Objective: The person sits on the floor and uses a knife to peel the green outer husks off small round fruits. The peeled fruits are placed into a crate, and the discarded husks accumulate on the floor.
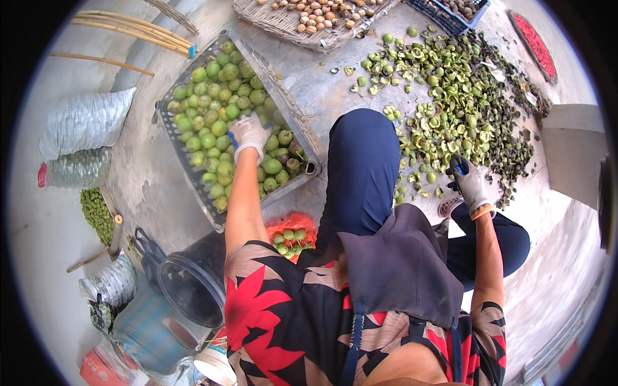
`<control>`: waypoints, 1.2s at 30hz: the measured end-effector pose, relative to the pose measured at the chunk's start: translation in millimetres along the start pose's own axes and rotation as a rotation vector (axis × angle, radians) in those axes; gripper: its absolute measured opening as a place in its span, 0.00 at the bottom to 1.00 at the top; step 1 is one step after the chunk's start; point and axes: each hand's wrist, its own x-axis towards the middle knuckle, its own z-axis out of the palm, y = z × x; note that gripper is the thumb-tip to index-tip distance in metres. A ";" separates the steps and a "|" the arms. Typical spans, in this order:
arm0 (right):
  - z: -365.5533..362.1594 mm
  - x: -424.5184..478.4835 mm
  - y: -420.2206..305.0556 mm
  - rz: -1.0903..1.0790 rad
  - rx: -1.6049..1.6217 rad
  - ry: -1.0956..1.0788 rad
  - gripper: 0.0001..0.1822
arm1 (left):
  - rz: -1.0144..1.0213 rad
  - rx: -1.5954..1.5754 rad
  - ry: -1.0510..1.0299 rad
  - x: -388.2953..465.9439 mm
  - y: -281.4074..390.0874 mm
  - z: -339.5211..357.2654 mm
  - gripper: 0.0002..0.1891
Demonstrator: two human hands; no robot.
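Note:
My left hand, in a white glove with blue on the palm side, rests on the green-husked walnuts in a large plastic crate. Its fingertips are hidden, so whether it grips a walnut cannot be told. On the other side of my raised knee, my right hand, in a similar glove with a dark-stained blue palm, is held above the floor with its fingers curled. Something dark shows at its fingers, too unclear to name. Beside it spreads a heap of split green husks, blackened at the far side.
A wicker tray of shelled-out walnuts and a blue crate stand at the top. A red bag with green walnuts lies near my knee. A black bucket, filled sacks and bamboo poles are on the left.

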 end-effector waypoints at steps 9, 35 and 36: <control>-4.4 -10.7 -37.2 -0.038 0.218 -0.073 0.18 | -0.045 -2.537 0.179 -53.4 -37.3 -8.4 0.21; -73.5 -80.9 -97.6 -0.378 0.132 -0.271 0.19 | 0.381 -2.420 -0.946 -174.7 289.0 -109.8 0.32; -70.5 -79.7 -97.7 -0.313 0.245 -0.339 0.19 | 0.405 -2.385 -0.921 -174.1 290.9 -107.6 0.32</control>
